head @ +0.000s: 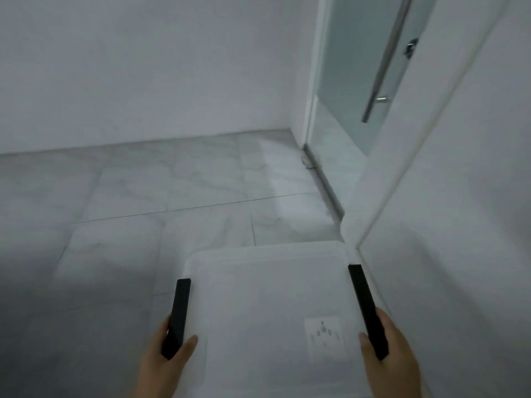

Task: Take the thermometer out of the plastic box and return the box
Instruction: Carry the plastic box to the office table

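Observation:
A white plastic box (267,305) with its lid on fills the lower middle of the head view, carried above the floor. It has a black latch on each side and a small label on the lid near the right. My left hand (163,360) grips the left side at the black latch (178,317). My right hand (390,357) grips the right side at the other black latch (366,308). The lid hides the inside, so no thermometer shows.
A grey marble-tiled floor (143,202) stretches ahead to a white wall (143,67). A frosted glass door (359,67) with a long metal handle stands at the upper right. A white panel edge (431,168) runs close along my right, touching the box's far right corner.

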`<state>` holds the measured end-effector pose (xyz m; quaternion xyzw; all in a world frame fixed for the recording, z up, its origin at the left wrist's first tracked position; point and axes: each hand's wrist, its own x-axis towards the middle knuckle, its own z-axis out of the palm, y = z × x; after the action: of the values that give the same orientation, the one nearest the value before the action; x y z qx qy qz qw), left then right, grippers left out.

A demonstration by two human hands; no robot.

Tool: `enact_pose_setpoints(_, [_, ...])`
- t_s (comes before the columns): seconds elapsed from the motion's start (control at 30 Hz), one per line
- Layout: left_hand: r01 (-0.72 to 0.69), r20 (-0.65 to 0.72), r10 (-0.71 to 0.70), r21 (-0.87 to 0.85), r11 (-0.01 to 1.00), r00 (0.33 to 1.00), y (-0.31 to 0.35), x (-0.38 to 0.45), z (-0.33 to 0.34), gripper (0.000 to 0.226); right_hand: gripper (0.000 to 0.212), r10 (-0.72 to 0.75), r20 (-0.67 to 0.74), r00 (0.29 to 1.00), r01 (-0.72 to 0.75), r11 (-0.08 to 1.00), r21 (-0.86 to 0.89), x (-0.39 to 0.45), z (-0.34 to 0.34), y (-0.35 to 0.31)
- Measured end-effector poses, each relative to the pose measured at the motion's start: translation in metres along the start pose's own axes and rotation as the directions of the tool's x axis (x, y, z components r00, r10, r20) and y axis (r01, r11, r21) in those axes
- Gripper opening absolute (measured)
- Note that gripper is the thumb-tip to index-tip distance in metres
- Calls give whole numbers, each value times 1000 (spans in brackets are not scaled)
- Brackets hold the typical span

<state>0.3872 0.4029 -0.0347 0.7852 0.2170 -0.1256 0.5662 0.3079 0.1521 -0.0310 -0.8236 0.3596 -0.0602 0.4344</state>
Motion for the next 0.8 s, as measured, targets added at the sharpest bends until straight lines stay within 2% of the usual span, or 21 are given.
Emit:
enact_pose_setpoints(0.1, [17, -70, -22, -81, 997, 997, 10, 55, -6, 60, 51, -30, 75, 997, 32, 999, -23, 54, 40, -35])
enact_pose_setpoints(0.23, [51, -140, -74, -167, 985, 987, 35, 143, 3, 60, 49, -85, 102, 991, 90, 995, -43, 146, 92, -88])
enact_pose_setpoints(0.43, [17, -359, -106, -244, 970, 927, 116, 283, -7, 59, 47, -269, 220, 938, 285, 958, -43, 298, 192, -215])
enact_pose_setpoints(0.67, [21, -542, -234, -370, 929, 807, 182, 420, -51, 59, 52, -328, 507, 797, 403, 914, -41, 419, 334, -366])
enact_pose_setpoints(0.8, [40, -614, -303, -404, 914, 729, 193, 509, -96, 56, 47, -370, 594, 715, 494, 868, -54, 457, 436, -446])
